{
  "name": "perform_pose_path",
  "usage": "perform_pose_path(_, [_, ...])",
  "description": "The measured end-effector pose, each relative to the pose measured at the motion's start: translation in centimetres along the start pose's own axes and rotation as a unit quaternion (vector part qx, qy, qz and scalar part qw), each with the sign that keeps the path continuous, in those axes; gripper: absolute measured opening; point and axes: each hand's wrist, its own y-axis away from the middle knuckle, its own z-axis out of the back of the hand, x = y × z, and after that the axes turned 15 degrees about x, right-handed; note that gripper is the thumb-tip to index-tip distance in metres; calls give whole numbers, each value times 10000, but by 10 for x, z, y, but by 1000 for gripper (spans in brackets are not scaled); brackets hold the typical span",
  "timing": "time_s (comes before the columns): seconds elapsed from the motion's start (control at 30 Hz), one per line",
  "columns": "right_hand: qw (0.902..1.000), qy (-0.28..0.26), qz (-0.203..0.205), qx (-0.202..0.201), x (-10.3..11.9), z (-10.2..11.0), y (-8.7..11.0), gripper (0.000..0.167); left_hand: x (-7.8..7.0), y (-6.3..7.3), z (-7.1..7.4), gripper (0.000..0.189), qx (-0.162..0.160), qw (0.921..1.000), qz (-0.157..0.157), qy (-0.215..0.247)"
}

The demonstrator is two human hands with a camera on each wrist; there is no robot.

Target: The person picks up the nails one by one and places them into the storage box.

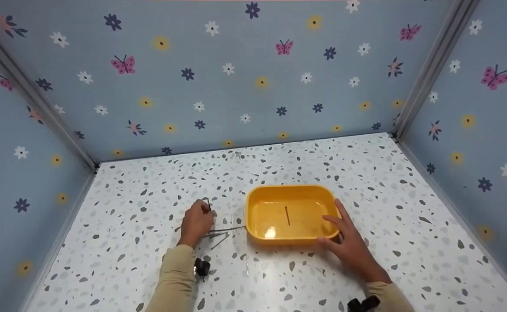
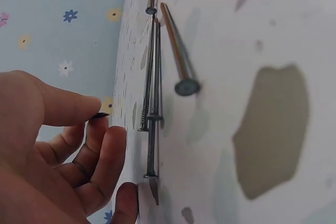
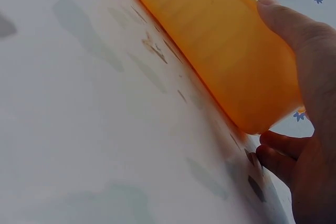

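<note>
A nail [image 2: 103, 114] is pinched between the thumb and fingers of my left hand [image 1: 196, 223], its point showing in the left wrist view. Close beside this hand, several loose nails [image 2: 153, 98] lie on the speckled table, one reaching to the container's left side. The yellow plastic container [image 1: 292, 187] stands upright at centre with a single nail [image 1: 287, 216] on its floor. At its right end, my right hand [image 1: 351, 245] holds the near corner, thumb on the rim in the right wrist view and other fingers low by the outer wall.
Blue flowered panels [image 1: 245, 86] enclose the white speckled table [image 1: 279, 164] at the back and both sides, joined by grey metal posts [image 1: 427, 69]. Dark camera mounts [image 1: 202, 267] sit at both wrists, over beige sleeves.
</note>
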Motion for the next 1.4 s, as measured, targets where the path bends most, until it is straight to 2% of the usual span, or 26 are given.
perform_pose_path(0.1, [10000,-9,22,-20,0,0,0,68,-1,0,-2,11,-32,9999,-88,131])
perform_pose_path(0.23, [10000,5,-22,-1,0,1,1,68,-4,1,-4,10,58,9980,-281,572])
perform_pose_path(0.43, [10000,28,-12,-14,2,3,1,69,-14,3,-7,10,414,9864,-432,1533])
perform_pose_path(0.67, [10000,73,31,-18,1,2,0,68,-21,6,-9,11,720,9711,-472,2228])
perform_pose_path(1.0, [10000,37,82,-21,1,1,2,67,-26,6,-11,22,965,9554,-471,2751])
perform_pose_path(1.13, [10000,-52,51,-37,1,1,3,68,-29,5,-13,24,983,9499,-630,2899])
perform_pose_path(1.4, [9999,-7,84,-54,0,0,1,68,-37,8,-12,24,919,9479,-823,2938])
